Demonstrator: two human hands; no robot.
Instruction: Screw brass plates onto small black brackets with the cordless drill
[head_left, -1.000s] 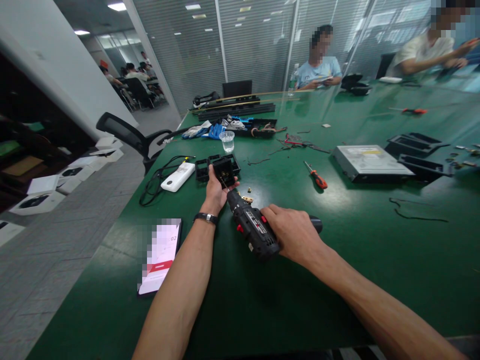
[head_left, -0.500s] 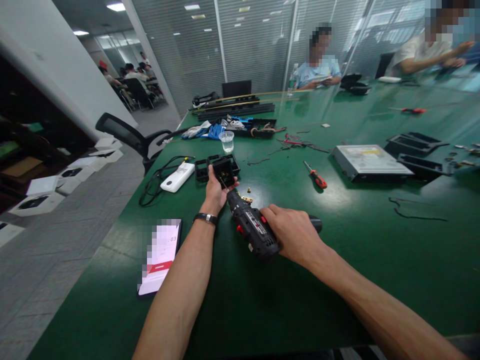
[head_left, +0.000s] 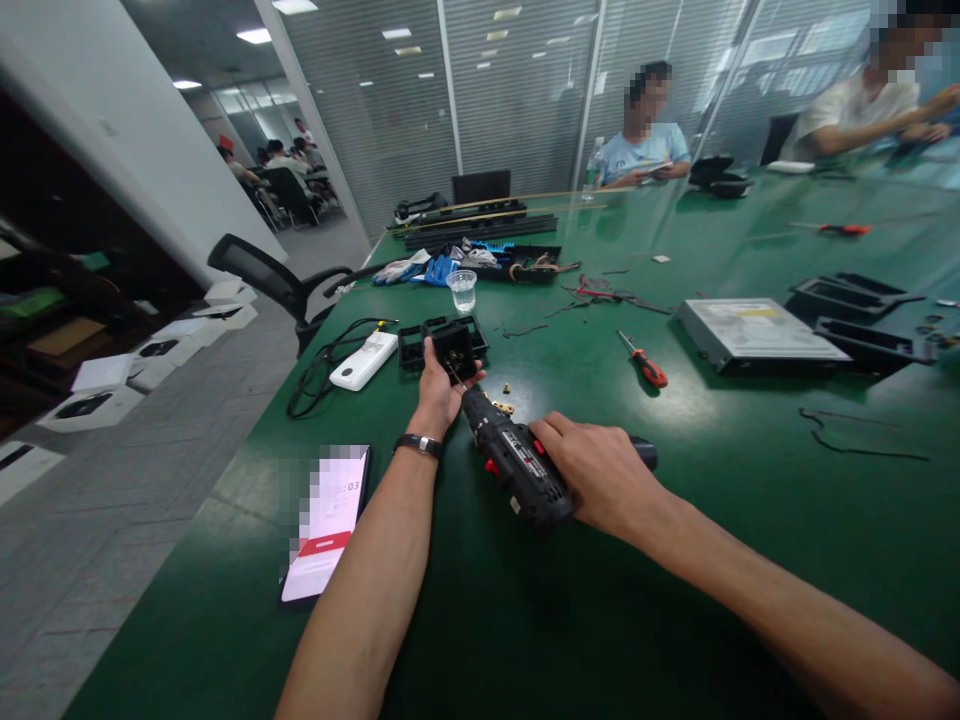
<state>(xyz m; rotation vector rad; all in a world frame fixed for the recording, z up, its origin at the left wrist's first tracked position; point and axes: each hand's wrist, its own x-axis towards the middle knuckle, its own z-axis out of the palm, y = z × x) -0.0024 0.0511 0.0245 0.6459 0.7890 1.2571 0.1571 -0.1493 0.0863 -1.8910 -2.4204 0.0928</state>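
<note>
My left hand is closed around a small black plastic box, its open side turned toward me. Brass-coloured bits show inside it. A black cordless drill with red buttons is gripped by my right hand. The drill's thin bit reaches into the box; whether its tip touches a screw is too small to tell. Behind the box lies a black compartmented tray, partly hidden by it. Small brass pieces lie on the green table beside the drill's chuck.
A phone lies left of my forearm, near a white power bank with a black cable. Beyond stands a clear plastic cup. A red-handled screwdriver and a silver disc drive lie right. Two people sit across the table.
The view has shifted slightly, so everything appears a little lower and further right. Both hands keep their hold, and the drill bit stays in the box.
</note>
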